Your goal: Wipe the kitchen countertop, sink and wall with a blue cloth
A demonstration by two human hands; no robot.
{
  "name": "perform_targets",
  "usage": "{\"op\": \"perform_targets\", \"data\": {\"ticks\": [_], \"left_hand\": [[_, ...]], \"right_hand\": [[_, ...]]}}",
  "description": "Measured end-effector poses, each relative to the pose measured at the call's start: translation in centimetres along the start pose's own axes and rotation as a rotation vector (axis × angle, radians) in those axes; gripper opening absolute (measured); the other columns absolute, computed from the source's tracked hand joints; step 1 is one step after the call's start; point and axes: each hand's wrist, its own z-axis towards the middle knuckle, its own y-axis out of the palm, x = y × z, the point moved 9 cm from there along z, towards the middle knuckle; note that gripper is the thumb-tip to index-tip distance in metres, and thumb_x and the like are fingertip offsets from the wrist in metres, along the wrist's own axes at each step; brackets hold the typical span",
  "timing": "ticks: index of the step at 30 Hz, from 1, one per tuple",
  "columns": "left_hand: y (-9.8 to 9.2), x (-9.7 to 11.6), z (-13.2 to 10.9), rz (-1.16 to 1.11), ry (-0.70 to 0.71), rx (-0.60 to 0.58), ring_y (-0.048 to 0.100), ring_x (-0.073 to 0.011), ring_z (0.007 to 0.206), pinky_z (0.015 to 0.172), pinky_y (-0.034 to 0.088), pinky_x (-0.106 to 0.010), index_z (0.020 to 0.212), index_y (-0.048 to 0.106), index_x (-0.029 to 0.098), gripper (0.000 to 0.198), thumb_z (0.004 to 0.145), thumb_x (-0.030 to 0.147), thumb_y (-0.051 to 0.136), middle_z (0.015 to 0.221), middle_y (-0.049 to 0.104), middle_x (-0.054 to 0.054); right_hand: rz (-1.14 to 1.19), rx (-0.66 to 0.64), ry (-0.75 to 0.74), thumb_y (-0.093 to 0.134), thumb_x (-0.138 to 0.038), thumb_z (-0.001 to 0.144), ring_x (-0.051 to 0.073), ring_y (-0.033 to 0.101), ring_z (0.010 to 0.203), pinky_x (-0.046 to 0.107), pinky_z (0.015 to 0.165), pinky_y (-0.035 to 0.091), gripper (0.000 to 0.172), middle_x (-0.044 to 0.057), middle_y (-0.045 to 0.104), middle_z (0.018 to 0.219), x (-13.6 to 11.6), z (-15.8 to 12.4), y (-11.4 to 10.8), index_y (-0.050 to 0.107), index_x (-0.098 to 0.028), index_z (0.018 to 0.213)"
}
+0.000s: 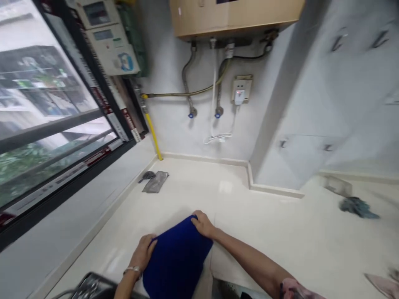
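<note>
2 hands (143,251) (204,224) gripping blue cloth (177,259); glossy white counter (264,216); window (46,91) left; pale wall (174,131)

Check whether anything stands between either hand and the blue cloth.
Nothing visible does: the left hand and right hand each hold the blue cloth directly by its far edge. The flat gray item lies beyond, apart from both.
</note>
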Motion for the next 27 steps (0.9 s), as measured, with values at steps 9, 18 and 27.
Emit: {"op": "perform_targets", "data": {"ticks": [9,18,27], "left_hand": [[-12.4,18.1,5.5,-0.093,0.237,0.432,0.065,-0.0188,0.066,0.064,0.055,-0.031,0.111,0.063,0.025,0.047,0.088,0.064,0.049,0.101,0.073,-0.004],[7.4,15.9,0.5,-0.092,0.32,-0.296,0.072,-0.0241,0.102,0.093,0.06,-0.04,0.112,0.068,0.024,0.039,0.091,0.05,0.049,0.112,0.076,-0.008],[17.2,16.8,0.5,0.275,0.354,0.141,0.037,-0.0351,0.147,0.117,0.04,-0.061,0.146,0.051,0.014,0.05,0.098,0.023,0.041,0.152,0.05,-0.017]], "right_hand": [[0.228,0.482,-0.343,0.047,-0.028,0.1,0.018,0.058,0.095,0.032,0.09,0.049,0.016,0.005,0.06,0.102,-7.5,-0.6,-25.4,0.059,-0.021,0.109],[-0.016,-0.195,-0.082,0.059,-0.039,0.094,0.023,0.068,0.103,0.036,0.091,0.056,0.032,0.009,0.073,0.114,4.7,-10.8,-15.8,0.068,-0.021,0.119],[-0.414,0.009,0.056,0.05,-0.029,0.098,0.04,0.019,0.155,0.068,0.122,0.02,0.063,0.011,0.027,0.168,8.1,-6.4,-3.2,0.035,-0.021,0.159]]}}
